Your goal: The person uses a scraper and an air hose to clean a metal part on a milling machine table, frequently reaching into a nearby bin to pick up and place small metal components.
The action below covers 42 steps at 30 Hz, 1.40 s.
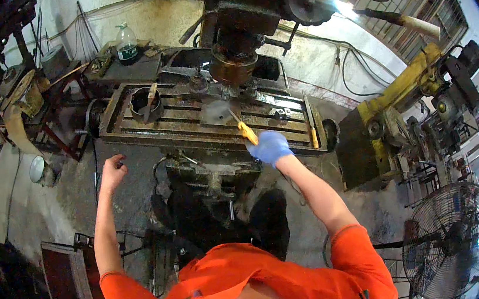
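In its blue glove, my right hand (270,147) is closed round the yellow handle of a thin-shafted tool (247,132). The shaft points up and left over the slotted machine table (154,131), toward a pale, blurred piece (216,112) below the spindle head (234,64). Whether the tip touches that piece I cannot tell. My bare left hand (113,172) is off the table's near left side, fingers loosely bent and apart, with nothing seen in it. A dark pot (145,108) with a flat stick in it stands on the table's left end.
A file with a yellow handle (313,136) lies along the table's right end, near small metal parts (280,114). Handwheels flank the table, the left one (96,117) nearest my left hand. A yellow machine (370,128) and a fan (451,242) stand to the right.
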### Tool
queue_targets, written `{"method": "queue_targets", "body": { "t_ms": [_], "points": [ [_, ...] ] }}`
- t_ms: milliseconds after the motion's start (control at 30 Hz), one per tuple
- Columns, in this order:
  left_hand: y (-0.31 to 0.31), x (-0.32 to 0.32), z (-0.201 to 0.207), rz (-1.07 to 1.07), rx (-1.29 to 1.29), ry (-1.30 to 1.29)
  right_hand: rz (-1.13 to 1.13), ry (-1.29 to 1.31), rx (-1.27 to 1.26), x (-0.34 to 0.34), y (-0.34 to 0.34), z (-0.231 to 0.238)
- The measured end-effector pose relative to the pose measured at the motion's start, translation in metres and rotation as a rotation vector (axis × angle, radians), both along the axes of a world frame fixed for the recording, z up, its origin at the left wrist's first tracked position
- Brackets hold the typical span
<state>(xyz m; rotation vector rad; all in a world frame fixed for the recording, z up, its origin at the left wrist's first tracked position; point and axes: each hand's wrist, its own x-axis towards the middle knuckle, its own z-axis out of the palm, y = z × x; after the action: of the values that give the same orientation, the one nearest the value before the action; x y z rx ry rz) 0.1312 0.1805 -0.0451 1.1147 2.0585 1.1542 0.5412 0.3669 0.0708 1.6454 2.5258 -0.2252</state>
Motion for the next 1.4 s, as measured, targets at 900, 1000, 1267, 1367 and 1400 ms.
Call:
{"method": "queue_targets", "body": {
  "t_ms": [900,1000,1267,1367,1400],
  "points": [
    [0.012,0.121,0.008,-0.341,0.160,-0.618,0.482,0.075,-0.196,0.007,-0.074,0.020],
    [0.010,0.129,0.005,-0.189,0.223,-0.786,0.417,0.253,-0.419,-0.018,-0.107,-0.008],
    [-0.146,0.065,0.041,0.155,0.319,-0.541,0.583,0.380,-0.600,-0.063,-0.136,-0.005],
    [-0.262,0.023,0.072,0.463,0.086,-0.060,0.647,0.457,-0.517,-0.059,-0.135,-0.010],
    [-0.306,0.004,0.065,0.577,0.086,0.024,0.647,0.428,-0.523,-0.055,-0.130,-0.015]
  ]
}}
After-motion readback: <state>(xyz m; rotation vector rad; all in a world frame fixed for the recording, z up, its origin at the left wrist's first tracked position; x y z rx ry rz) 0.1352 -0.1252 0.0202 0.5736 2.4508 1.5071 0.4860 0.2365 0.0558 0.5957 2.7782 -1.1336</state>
